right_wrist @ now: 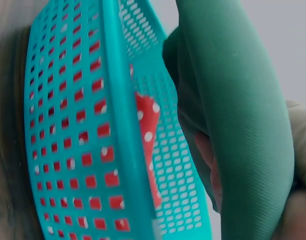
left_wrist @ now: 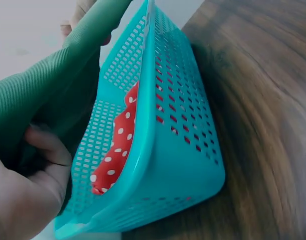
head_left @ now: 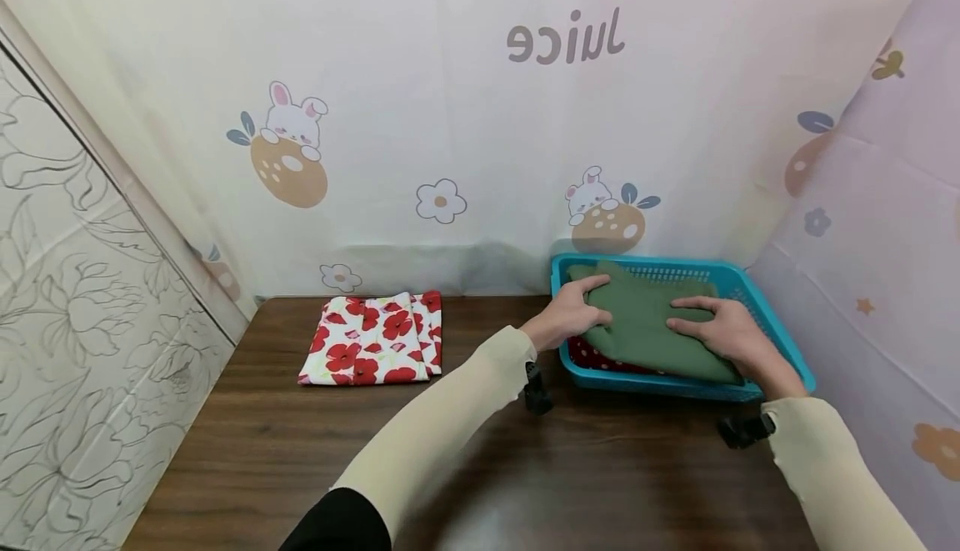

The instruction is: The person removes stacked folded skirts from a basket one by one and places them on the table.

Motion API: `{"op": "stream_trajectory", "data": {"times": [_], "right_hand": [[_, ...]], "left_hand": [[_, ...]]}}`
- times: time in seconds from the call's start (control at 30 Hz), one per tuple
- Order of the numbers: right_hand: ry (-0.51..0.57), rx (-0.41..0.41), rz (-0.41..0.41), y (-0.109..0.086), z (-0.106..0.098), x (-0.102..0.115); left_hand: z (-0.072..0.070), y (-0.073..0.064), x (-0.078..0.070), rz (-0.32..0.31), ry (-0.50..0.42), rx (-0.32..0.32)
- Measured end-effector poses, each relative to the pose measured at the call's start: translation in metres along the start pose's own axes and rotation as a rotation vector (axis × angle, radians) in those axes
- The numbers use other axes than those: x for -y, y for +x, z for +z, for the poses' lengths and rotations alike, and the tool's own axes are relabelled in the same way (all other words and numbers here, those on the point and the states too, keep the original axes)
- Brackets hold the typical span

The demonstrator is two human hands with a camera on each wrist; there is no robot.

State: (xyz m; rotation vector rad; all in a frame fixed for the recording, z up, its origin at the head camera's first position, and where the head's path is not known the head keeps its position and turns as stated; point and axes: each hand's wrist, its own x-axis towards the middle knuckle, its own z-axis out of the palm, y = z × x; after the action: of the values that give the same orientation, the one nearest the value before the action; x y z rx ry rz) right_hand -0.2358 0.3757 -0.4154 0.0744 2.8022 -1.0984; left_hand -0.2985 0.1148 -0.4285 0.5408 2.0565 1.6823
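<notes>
A folded green cloth (head_left: 637, 318) is held between my two hands, over the blue plastic basket (head_left: 782, 336). My left hand (head_left: 567, 314) grips its left end, and in the left wrist view the thumb (left_wrist: 49, 147) curls against the fabric. On the opposite end, my right hand (head_left: 726, 330) grips the cloth, whose thick fold (right_wrist: 242, 100) hides much of that hand in the right wrist view. Beneath it, a red cloth with white dots (left_wrist: 118, 147) lies in the basket, partly covered in the head view.
A folded white cloth with red flowers (head_left: 367, 341) lies on the left of the brown wooden table (head_left: 247, 443). The basket stands at the back right, close to the printed curtain (head_left: 487, 117) behind and the one at the right.
</notes>
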Motion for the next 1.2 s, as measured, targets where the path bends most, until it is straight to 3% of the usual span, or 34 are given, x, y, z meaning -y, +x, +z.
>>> {"op": "stream_trajectory", "data": {"times": [0.2, 0.37, 0.7, 0.97, 1.2], "right_hand": [[-0.043, -0.121, -0.074, -0.013, 0.007, 0.028], [-0.07, -0.247, -0.165, -0.017, 0.014, 0.049], [0.019, -0.342, -0.291, -0.009, 0.028, 0.089], [0.048, -0.401, -0.401, 0.004, 0.055, 0.119], [0.062, -0.426, -0.495, 0.009, 0.078, 0.14]], "left_hand": [[-0.019, -0.015, -0.01, 0.141, 0.077, 0.033], [-0.037, -0.029, -0.018, 0.219, 0.083, 0.011], [-0.073, -0.056, -0.018, 0.382, 0.07, -0.116], [-0.104, -0.083, -0.005, 0.448, -0.016, -0.186], [-0.124, -0.106, 0.006, 0.427, -0.084, -0.241]]}}
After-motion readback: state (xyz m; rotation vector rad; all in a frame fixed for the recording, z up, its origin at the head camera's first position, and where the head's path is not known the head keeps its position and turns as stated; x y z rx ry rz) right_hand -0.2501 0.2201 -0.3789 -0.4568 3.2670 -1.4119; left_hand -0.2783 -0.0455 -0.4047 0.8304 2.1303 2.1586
